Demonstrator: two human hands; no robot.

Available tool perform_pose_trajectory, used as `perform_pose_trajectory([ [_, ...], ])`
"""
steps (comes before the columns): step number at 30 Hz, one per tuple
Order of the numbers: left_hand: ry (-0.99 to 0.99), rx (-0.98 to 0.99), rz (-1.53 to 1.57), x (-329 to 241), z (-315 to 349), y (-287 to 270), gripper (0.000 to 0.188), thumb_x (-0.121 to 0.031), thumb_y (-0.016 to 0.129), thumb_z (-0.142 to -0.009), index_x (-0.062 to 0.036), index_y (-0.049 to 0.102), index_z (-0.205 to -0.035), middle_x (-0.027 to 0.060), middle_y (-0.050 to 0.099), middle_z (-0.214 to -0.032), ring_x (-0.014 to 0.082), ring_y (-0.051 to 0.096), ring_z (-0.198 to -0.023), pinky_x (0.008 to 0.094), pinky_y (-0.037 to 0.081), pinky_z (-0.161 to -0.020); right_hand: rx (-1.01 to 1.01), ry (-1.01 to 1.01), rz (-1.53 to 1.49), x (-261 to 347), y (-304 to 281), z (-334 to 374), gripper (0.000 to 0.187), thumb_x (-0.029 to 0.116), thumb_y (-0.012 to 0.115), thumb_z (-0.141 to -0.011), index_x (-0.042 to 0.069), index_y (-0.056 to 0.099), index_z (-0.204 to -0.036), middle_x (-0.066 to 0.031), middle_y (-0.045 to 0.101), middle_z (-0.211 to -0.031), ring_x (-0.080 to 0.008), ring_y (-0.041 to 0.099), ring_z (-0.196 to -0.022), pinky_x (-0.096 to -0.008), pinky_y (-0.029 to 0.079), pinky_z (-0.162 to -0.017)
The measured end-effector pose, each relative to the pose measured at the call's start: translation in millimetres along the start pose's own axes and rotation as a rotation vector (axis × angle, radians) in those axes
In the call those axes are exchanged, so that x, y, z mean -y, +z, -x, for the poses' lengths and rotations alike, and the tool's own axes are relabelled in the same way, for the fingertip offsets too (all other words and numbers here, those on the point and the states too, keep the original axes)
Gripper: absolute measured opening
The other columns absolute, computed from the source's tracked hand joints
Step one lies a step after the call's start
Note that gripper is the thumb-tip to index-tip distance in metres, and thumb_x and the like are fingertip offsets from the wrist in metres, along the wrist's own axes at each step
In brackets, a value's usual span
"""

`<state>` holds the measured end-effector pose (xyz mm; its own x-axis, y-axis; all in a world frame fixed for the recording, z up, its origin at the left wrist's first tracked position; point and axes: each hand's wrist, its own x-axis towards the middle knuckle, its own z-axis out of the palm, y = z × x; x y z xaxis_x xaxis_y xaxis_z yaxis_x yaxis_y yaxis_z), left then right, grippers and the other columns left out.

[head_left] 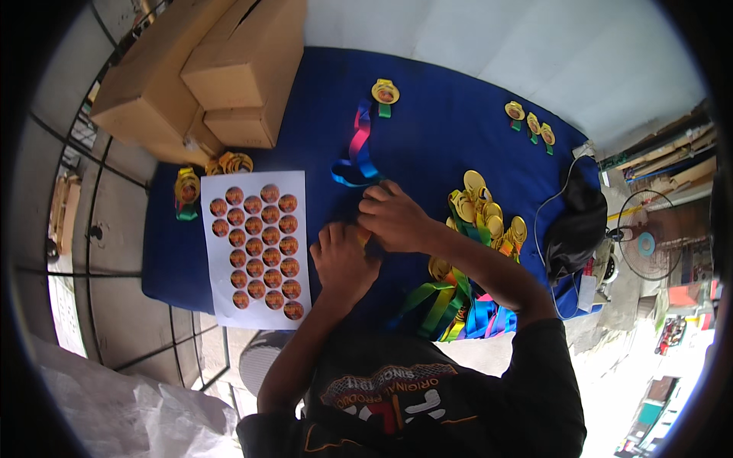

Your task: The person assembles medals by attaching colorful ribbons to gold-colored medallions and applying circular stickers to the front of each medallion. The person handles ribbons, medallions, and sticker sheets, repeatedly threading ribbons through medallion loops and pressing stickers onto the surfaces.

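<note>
My left hand (pixel 342 259) and my right hand (pixel 393 217) meet over the blue table cover (pixel 427 137), both closed on a small yellow medal (pixel 363 238) that is mostly hidden between the fingers. A blue and pink ribbon (pixel 357 153) runs from my right hand up the cloth. Just left of my left hand lies a white sticker sheet (pixel 256 248) with several round orange stickers. A pile of yellow medals with coloured ribbons (pixel 481 217) lies to the right of my right forearm.
Cardboard boxes (pixel 221 69) stand at the back left of the table. A finished medal (pixel 385 93) lies at the back centre, three more medals (pixel 531 122) at the back right, and others (pixel 187 191) by the sheet's left. A black bag (pixel 576 221) sits on the right edge.
</note>
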<state>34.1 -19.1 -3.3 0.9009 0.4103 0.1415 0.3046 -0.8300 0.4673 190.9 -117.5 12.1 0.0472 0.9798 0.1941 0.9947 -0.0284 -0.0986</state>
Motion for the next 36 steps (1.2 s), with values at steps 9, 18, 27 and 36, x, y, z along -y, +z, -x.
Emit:
perform_pose_trajectory([
  [9,0.188,0.008,0.184,11.8,-4.0,-45.2,0.028,-0.004,0.067,-0.067,-0.005,0.056,-0.093,0.0154,0.06,-0.09,0.0378,0.062,-0.078,0.0501,0.05,-0.069,0.347,0.072,-0.273,19.7,-47.3,-17.8,0.018,0.028,0.069,-0.08,0.013,0.068,-0.088,-0.0075,0.067,-0.076,-0.0311,0.068,-0.083,-0.0516,0.04,-0.1],
  [18,0.203,-0.162,0.15,39.9,-11.4,-155.8,0.017,-0.005,0.066,-0.067,-0.0022,0.058,-0.082,0.0166,0.054,-0.078,0.0381,0.057,-0.069,0.0468,0.046,-0.061,-0.246,0.08,0.186,-19.1,-185.3,5.8,0.009,0.022,0.07,-0.085,0.014,0.067,-0.084,-0.004,0.065,-0.073,-0.025,0.065,-0.075,-0.0417,0.047,-0.076],
  [27,0.193,-0.263,0.245,60.0,-11.9,-178.5,0.021,-0.007,0.061,-0.074,0.0004,0.063,-0.093,0.0198,0.057,-0.078,0.0408,0.057,-0.073,0.0487,0.045,-0.064,-0.56,0.11,0.721,-38.9,-295.1,13.2,0.037,0.006,0.072,-0.067,0.006,0.07,-0.104,-0.0099,0.062,-0.093,-0.0287,0.062,-0.096,-0.0428,0.05,-0.085],
  [36,0.188,-0.315,0.359,86.2,-9.6,-167.8,0.015,-0.013,0.056,-0.076,0.0008,0.06,-0.083,0.0217,0.055,-0.074,0.0423,0.055,-0.071,0.0491,0.043,-0.064,-0.035,0.241,-0.758,-19.9,-384.6,8.8,0.041,-0.008,0.052,-0.082,-0.007,0.069,-0.12,-0.0104,0.073,-0.093,-0.0129,0.066,-0.076,-0.0276,0.052,-0.073],
])
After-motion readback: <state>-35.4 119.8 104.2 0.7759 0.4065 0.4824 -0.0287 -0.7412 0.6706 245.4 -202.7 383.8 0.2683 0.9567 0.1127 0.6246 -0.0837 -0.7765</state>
